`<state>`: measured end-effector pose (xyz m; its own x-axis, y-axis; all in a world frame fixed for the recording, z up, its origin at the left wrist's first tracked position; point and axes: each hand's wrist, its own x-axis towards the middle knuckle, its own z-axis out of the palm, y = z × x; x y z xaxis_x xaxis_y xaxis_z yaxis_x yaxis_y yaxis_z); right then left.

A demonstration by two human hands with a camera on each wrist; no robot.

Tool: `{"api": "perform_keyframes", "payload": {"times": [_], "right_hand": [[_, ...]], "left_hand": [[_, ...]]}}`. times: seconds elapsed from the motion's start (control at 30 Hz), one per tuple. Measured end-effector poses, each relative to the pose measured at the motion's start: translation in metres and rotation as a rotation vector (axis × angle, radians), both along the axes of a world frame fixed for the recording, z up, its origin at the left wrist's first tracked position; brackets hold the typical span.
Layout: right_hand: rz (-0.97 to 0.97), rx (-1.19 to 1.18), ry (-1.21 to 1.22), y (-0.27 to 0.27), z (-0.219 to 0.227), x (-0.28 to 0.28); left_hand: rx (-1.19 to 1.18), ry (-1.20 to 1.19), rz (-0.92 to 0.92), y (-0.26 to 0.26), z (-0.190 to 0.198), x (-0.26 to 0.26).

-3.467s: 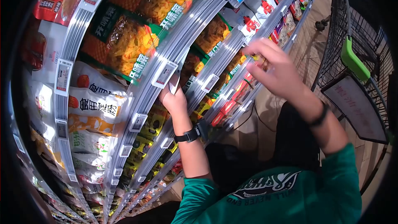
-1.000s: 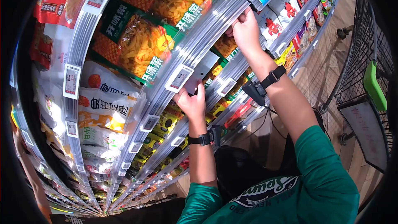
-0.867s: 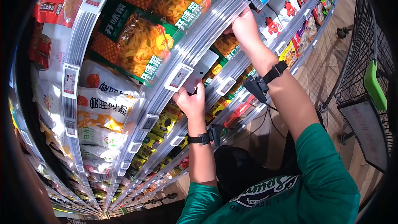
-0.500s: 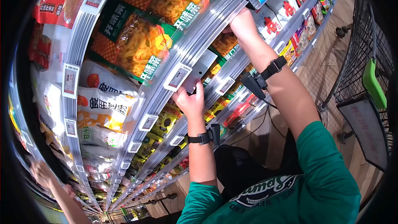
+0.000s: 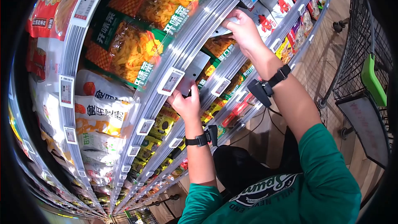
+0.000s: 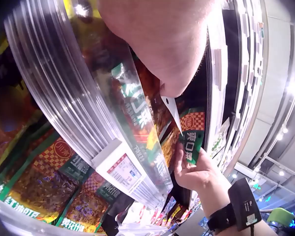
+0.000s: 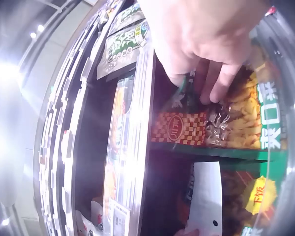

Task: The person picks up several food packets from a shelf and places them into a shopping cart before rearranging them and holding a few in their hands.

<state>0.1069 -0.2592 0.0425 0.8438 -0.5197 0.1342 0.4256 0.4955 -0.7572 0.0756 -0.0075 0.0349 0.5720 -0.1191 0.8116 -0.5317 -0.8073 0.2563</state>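
In the head view my left hand (image 5: 185, 101) pinches a flat pale plate with a small hole (image 5: 196, 71), standing between packets beneath a price-tagged shelf edge. The right wrist view shows this white plate (image 7: 206, 194) upright beside the packets. My right hand (image 5: 245, 31) reaches under the same shelf edge, farther along. Its fingers (image 7: 221, 83) curl over the end of a green pickled-vegetable packet (image 7: 241, 123) with a red checked patch. In the left wrist view the right hand (image 6: 196, 169) grips that packet's green corner (image 6: 191, 142). The packet's far side is hidden.
Close above both hands runs the clear-fronted upper shelf edge (image 5: 199, 33), carrying larger green pickle packets (image 5: 132, 49). White starch bags (image 5: 101, 112) fill shelves at left. A wire shopping cart (image 5: 365, 58) stands at right on the wooden floor. A cable (image 5: 257, 126) trails from the right wrist.
My right hand went from the open aisle side to under the shelf edge, then drew back slightly, fingers showing again. The left hand keeps the plate. Another person's hand at lower left has gone.
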Motion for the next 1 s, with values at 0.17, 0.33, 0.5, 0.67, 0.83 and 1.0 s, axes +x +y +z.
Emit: {"api": "perform_keyframes", "payload": {"times": [0.17, 0.33, 0.5, 0.67, 0.83, 1.0], "right_hand": [[0.032, 0.207, -0.167, -0.005, -0.016, -0.032], [0.149, 0.258, -0.245, -0.013, -0.041, -0.065], [0.176, 0.123, -0.165, -0.028, -0.053, -0.075], [0.131, -0.024, -0.160, -0.036, -0.048, -0.072], [0.155, -0.024, -0.216, -0.038, -0.047, -0.068], [0.170, -0.011, -0.218, -0.037, -0.047, -0.065]], "left_hand": [[0.023, -0.023, -0.015, 0.003, -0.002, 0.002], [0.096, -0.065, 0.034, 0.003, -0.003, 0.005], [0.083, -0.030, -0.030, -0.003, -0.001, 0.001], [0.036, -0.031, -0.050, -0.010, 0.000, -0.001], [0.044, -0.031, -0.048, -0.010, -0.003, 0.000], [0.143, -0.062, -0.035, -0.007, 0.000, 0.001]]}}
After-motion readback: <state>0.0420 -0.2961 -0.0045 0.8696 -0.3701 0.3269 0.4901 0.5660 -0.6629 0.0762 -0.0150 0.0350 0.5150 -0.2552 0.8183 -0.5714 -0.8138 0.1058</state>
